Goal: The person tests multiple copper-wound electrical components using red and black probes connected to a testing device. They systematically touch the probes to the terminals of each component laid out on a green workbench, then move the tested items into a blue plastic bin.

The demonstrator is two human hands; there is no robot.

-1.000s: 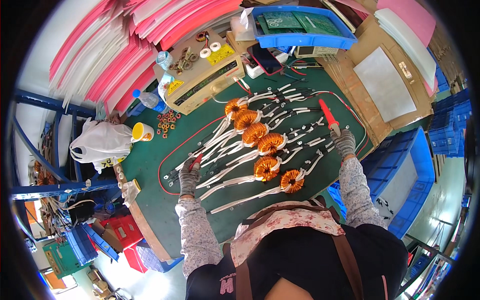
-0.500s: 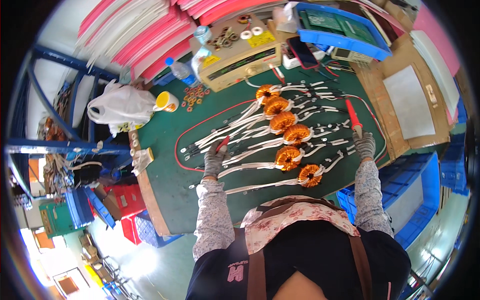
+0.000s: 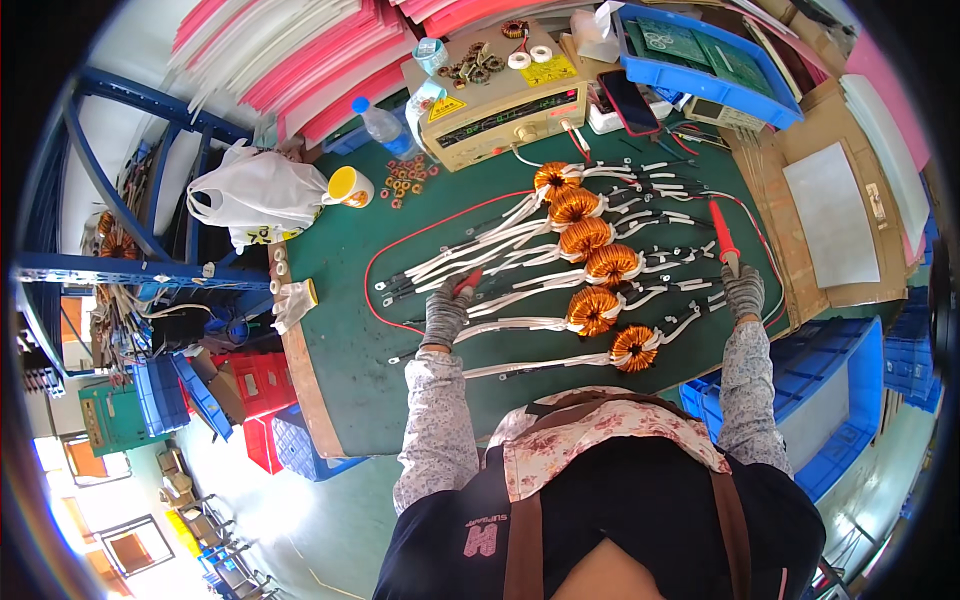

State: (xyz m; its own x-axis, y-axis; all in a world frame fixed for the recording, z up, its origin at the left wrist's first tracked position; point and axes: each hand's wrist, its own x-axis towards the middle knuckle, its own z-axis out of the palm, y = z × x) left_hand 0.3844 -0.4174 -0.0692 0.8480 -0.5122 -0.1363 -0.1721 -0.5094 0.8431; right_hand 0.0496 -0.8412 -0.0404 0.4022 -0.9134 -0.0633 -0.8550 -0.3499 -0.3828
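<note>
Several copper-wound ring coils (image 3: 611,264) lie in a slanting row on the green tabletop (image 3: 370,400), with white-sleeved leads (image 3: 520,329) running out to both sides. My left hand (image 3: 447,312), in a grey glove, is closed around a red clip or probe (image 3: 468,281) over the left lead ends; its tip is too small to make out. My right hand (image 3: 743,292), also gloved, grips the rear of a long red clip (image 3: 722,232) beside the right lead ends. A thin red wire (image 3: 425,228) curves across the table near the left-hand leads.
Behind the coils stands a beige bench power supply (image 3: 508,128) with small rings on top. A yellow cup (image 3: 349,187), a bottle (image 3: 385,128) and a white plastic bag (image 3: 255,195) are at the left. Right of these lie a phone (image 3: 628,104) and a blue tray of circuit boards (image 3: 705,72).
The whole view has shifted slightly, so the table appears a little further right. Both hands keep hold of their red clips, with hardly any movement relative to the coils.
</note>
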